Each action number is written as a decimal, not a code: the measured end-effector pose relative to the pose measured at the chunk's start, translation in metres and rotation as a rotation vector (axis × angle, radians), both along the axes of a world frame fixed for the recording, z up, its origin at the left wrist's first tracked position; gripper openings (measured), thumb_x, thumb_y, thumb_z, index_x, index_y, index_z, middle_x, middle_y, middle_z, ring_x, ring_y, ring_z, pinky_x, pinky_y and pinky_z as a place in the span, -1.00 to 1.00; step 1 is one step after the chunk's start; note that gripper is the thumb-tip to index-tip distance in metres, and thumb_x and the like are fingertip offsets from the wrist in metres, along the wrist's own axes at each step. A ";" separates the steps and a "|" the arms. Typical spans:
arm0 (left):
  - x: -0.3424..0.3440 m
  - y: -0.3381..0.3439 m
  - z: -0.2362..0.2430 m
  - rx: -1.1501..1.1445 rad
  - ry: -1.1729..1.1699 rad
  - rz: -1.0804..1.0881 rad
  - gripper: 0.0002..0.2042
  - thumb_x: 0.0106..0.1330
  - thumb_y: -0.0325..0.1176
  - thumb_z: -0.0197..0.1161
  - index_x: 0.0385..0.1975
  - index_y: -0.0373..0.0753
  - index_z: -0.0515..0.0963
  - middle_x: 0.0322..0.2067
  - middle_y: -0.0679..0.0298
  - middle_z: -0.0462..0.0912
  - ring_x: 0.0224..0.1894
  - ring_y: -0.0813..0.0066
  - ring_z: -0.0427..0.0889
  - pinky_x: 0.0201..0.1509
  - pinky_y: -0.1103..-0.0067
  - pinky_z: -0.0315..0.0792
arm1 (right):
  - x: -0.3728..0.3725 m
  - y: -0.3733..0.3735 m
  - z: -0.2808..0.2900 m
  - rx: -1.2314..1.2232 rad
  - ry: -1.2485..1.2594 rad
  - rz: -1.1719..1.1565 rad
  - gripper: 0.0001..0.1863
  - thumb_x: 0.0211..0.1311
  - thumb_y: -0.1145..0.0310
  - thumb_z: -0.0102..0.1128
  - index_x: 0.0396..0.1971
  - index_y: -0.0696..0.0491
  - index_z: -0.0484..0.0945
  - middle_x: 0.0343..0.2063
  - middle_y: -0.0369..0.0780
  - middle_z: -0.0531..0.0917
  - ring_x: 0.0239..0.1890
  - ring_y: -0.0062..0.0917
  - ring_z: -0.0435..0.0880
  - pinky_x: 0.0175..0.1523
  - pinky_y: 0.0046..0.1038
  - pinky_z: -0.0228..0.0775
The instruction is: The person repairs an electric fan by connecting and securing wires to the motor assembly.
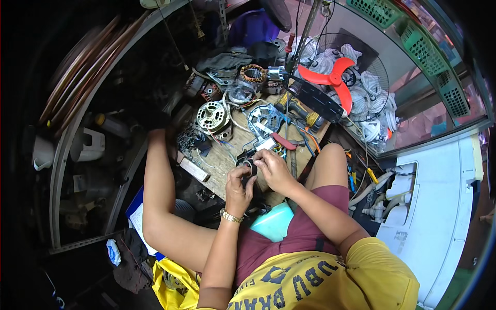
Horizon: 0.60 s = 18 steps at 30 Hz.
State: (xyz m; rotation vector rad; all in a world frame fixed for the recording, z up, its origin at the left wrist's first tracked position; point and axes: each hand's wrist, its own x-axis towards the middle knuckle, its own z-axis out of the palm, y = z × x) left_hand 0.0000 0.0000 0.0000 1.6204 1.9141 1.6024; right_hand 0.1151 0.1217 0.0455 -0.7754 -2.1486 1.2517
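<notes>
My left hand [238,190], wearing a gold watch [231,215], is closed around what looks like a roll of black tape [250,168] at the workbench's near edge. Close beside it, my right hand [274,170] has its fingertips pinched together at the roll's edge; what they grip is too small to make out. Just beyond my hands lie a white box-shaped part [265,144] with wires and red-handled pliers [283,141]. Farther back are a blue motor housing [266,119] and a pale metal motor [212,114].
On the wooden bench [223,164] are a copper-wound stator [252,74], a yellow-black cordless drill [298,110] and a wooden block [193,169]. A red fan blade [335,78] stands back right, before a pile of white parts. A white appliance panel [439,201] is at right.
</notes>
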 end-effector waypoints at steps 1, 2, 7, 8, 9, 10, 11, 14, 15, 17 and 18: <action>0.003 0.002 0.001 -0.018 -0.063 0.022 -0.54 0.24 -0.64 0.36 0.08 -0.24 0.33 -0.11 0.12 0.63 -0.12 0.28 0.68 -0.03 0.49 0.56 | 0.001 0.001 -0.004 -0.023 0.001 -0.001 -0.88 0.31 0.44 0.15 -0.26 0.18 0.50 -0.32 -0.05 0.61 -0.12 -0.17 0.58 0.00 -0.22 0.38; 0.005 0.003 0.002 -0.036 -0.125 0.044 -0.58 0.22 -0.65 0.36 0.04 -0.26 0.38 -0.24 0.18 0.65 -0.21 0.36 0.69 -0.07 0.47 0.57 | 0.002 0.001 -0.007 -0.046 0.002 -0.003 -0.89 0.31 0.46 0.14 -0.27 0.18 0.49 -0.32 -0.05 0.61 -0.13 -0.16 0.57 0.00 -0.23 0.38; -0.005 0.011 0.014 -0.096 -0.211 0.119 -0.71 0.21 -0.66 0.32 -0.09 -0.30 0.47 -0.31 0.14 0.67 -0.26 0.32 0.69 -0.13 0.48 0.55 | -0.001 -0.015 0.000 0.148 0.028 0.008 -0.89 0.31 0.44 0.12 -0.28 0.18 0.47 -0.35 -0.08 0.55 -0.22 -0.17 0.50 -0.05 -0.25 0.35; -0.010 0.012 0.015 -0.076 -0.252 0.142 -0.76 0.23 -0.65 0.30 -0.13 -0.30 0.50 -0.32 0.08 0.69 -0.27 0.23 0.71 -0.16 0.45 0.55 | -0.002 -0.017 0.003 0.255 0.052 0.048 -0.89 0.29 0.44 0.16 -0.30 0.17 0.47 -0.35 -0.09 0.55 -0.22 -0.17 0.49 -0.06 -0.25 0.34; -0.016 0.009 0.010 -0.068 -0.206 0.169 -0.82 0.24 -0.66 0.26 -0.20 -0.32 0.52 -0.34 0.08 0.68 -0.29 0.29 0.72 -0.15 0.48 0.55 | -0.002 -0.025 0.007 0.353 0.072 0.091 -0.89 0.27 0.45 0.19 -0.31 0.15 0.47 -0.35 -0.10 0.55 -0.23 -0.17 0.48 -0.07 -0.24 0.34; -0.021 0.004 0.002 -0.093 -0.246 0.158 -0.84 0.24 -0.68 0.23 -0.22 -0.32 0.51 -0.32 0.11 0.69 -0.28 0.33 0.72 -0.15 0.50 0.55 | -0.001 -0.033 0.008 0.346 0.036 0.136 -0.85 0.20 0.46 0.28 -0.28 0.14 0.53 -0.34 -0.13 0.56 -0.23 -0.20 0.49 -0.06 -0.23 0.36; -0.025 -0.001 -0.004 -0.118 -0.287 0.149 -0.85 0.25 -0.70 0.21 -0.24 -0.33 0.51 -0.31 0.14 0.69 -0.28 0.38 0.72 -0.15 0.51 0.55 | -0.001 -0.034 0.004 0.338 0.034 0.143 -0.85 0.20 0.46 0.28 -0.28 0.14 0.53 -0.34 -0.13 0.56 -0.23 -0.20 0.49 -0.06 -0.23 0.36; -0.043 -0.014 -0.013 -0.092 -0.430 0.102 -0.87 0.31 -0.72 0.14 -0.26 -0.34 0.49 -0.26 0.17 0.68 -0.21 0.41 0.73 -0.10 0.52 0.57 | -0.009 -0.008 0.007 0.747 0.167 0.287 -0.69 0.11 0.47 0.36 -0.11 0.10 0.62 -0.24 -0.16 0.61 -0.20 -0.23 0.57 -0.07 -0.30 0.48; -0.042 -0.008 -0.003 -0.069 -0.694 0.033 -0.86 0.35 -0.74 0.07 -0.24 -0.35 0.46 -0.20 0.17 0.66 -0.12 0.37 0.72 -0.01 0.51 0.58 | -0.006 0.022 -0.008 0.599 0.186 0.264 -0.67 0.13 0.40 0.33 -0.07 0.11 0.62 -0.13 -0.09 0.62 0.00 -0.17 0.59 0.07 -0.19 0.47; -0.052 -0.013 0.001 0.045 -0.800 -0.023 -0.88 0.39 -0.67 0.10 -0.20 -0.29 0.42 -0.24 0.20 0.62 -0.08 0.35 0.71 0.08 0.49 0.54 | -0.011 0.074 -0.032 0.211 -0.075 -0.120 -0.58 0.27 0.42 0.25 0.13 0.14 0.49 0.08 0.02 0.58 0.16 -0.04 0.53 0.25 -0.20 0.39; -0.054 -0.008 -0.001 0.084 -0.805 -0.097 -0.90 0.44 -0.60 0.12 -0.16 -0.27 0.40 -0.14 0.15 0.63 -0.04 0.26 0.71 0.15 0.39 0.55 | -0.006 0.105 -0.059 0.584 -0.220 -0.266 -0.55 0.26 0.42 0.25 0.15 0.15 0.46 0.04 0.03 0.58 0.10 -0.03 0.55 0.22 -0.16 0.39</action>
